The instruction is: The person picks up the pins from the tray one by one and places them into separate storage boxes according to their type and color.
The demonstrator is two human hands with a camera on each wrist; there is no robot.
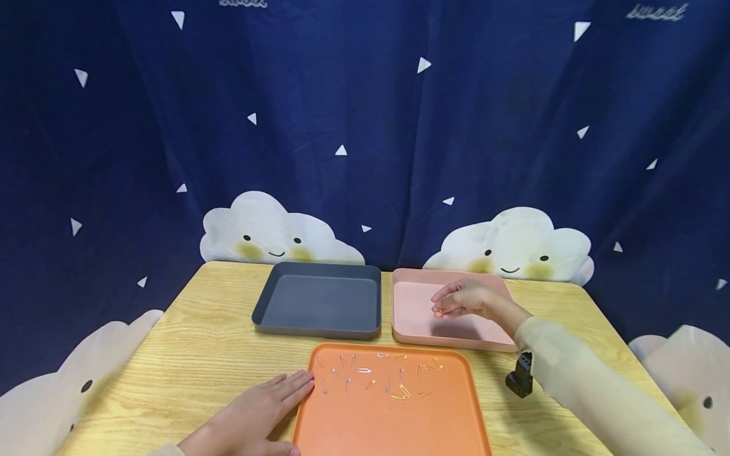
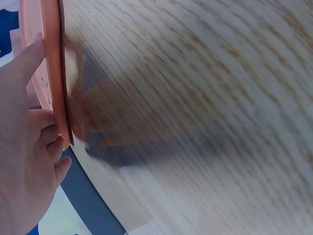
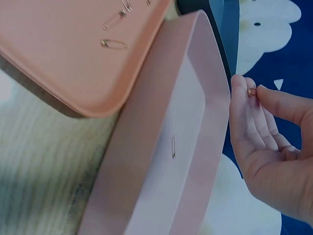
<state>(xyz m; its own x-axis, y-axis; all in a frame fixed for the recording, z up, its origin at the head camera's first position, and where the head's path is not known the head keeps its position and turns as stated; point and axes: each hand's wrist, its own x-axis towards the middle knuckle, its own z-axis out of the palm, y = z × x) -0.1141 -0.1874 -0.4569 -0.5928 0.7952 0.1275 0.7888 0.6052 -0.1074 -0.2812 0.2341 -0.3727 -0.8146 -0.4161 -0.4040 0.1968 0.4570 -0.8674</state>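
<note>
My right hand (image 1: 464, 299) is over the pink tray (image 1: 410, 332), pinching a small gold safety pin (image 3: 252, 92) between thumb and fingertips; most of the pin is hidden by the fingers. Inside the pink tray lies another safety pin (image 3: 173, 148), seen in the right wrist view. My left hand (image 1: 256, 408) rests at the left edge of the orange tray (image 1: 388, 430), its fingers fairly straight against the rim. Silver and gold safety pins (image 1: 401, 373) lie scattered across the far half of the orange tray.
A dark grey tray (image 1: 319, 304) stands at the back, left of the pink one. All three trays sit on a wooden table (image 1: 211, 323). A dark blue curtain (image 1: 365, 114) with clouds hangs behind. A black device (image 1: 520, 375) is on the right wrist.
</note>
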